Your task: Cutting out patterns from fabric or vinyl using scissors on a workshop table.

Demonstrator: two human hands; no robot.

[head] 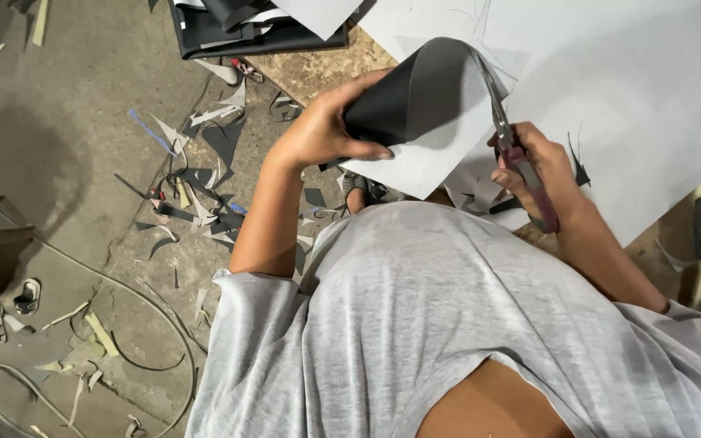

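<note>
Nearest the camera, a grey T-shirt (pixel 448 324) fills the lower centre and lower right of the frame. Above it, the left hand (pixel 326 130) has its grip clamped on a folded-back piece of sheet material (pixel 423 113), black on its face and pale grey woven on its back, held at centre frame. The right hand (pixel 541 170) has its grip closed around the maroon handles of a pair of scissors (pixel 509 138), whose blades point up along the curved right edge of the folded piece.

Judged from the blade position, the cut runs partway along that edge; the top portion remains uncut.

Beyond, a large grey sheet (pixel 634 89) lies on the counter (pixel 318 69) at upper right. Offcuts (pixel 196 186) litter the floor (pixel 58 97) at left, indicating trimming already performed.
</note>
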